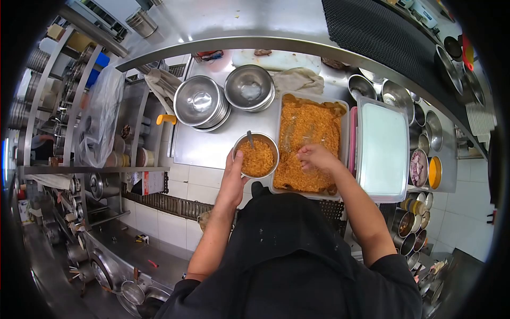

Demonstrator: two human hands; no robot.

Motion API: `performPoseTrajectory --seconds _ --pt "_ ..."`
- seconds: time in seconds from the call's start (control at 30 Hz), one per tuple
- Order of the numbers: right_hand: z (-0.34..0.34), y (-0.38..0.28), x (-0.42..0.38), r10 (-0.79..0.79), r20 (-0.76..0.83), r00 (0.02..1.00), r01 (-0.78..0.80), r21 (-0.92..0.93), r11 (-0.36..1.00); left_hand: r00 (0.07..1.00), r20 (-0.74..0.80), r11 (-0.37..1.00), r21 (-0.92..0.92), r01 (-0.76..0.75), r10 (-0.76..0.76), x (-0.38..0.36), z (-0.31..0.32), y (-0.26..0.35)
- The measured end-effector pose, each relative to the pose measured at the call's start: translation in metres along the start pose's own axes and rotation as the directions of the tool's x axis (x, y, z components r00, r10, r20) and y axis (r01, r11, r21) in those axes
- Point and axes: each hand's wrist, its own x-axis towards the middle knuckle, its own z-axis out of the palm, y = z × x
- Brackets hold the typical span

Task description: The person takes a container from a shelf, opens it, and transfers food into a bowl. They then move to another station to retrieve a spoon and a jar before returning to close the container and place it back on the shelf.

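Note:
My left hand [232, 179] is wrapped round the side of a small metal bowl [276, 146]. Orange, grainy food [259, 162] fills much of it, and a spoon handle [250, 138] sticks up at its far side. Just right of the bowl stands a clear plastic tub [346, 125] full of the same orange food [311, 122], with some clear film on top. Over the tub's near half is my right hand [320, 159], its fingertips drawn together; what they hold, if anything, is too small to make out.
Two stacks of metal bowls [197, 101] [248, 87] stand on the steel counter [204, 146]. Right of the tub lies a pale-lidded container [382, 149]. A steel shelf edge [255, 43] crosses above the counter's back. Several pots, and a pan of yellow food [435, 173], sit far right.

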Motion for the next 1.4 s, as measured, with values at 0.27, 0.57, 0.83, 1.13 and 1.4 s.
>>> performPoseTrajectory --seconds 0.27,0.57,0.83,1.13,1.4 --pt "0.002 -0.082 -0.071 -0.144 -0.142 0.979 0.162 0.126 0.979 0.999 0.054 1.0 -0.023 0.001 0.0 0.003 0.008 0.002" --pt "0.084 -0.135 -0.11 -0.919 0.098 0.381 0.526 -0.841 0.129 0.979 0.16 0.99 -0.031 0.137 -0.13 -0.001 0.034 0.008" --pt "0.005 -0.088 -0.036 -0.799 -0.346 0.492 0.131 -0.878 0.461 0.993 0.069 0.993 -0.062 0.102 -0.097 -0.007 0.015 0.003" --pt "0.017 -0.035 0.001 -0.545 -0.085 0.834 0.132 -0.928 0.347 0.999 -0.021 0.997 -0.068 0.026 -0.028 -0.01 -0.002 0.003" --pt "0.031 -0.006 -0.021 -0.32 0.015 0.947 0.203 -0.801 0.564 0.998 -0.056 0.996 -0.082 0.024 -0.028 -0.01 -0.005 0.003"
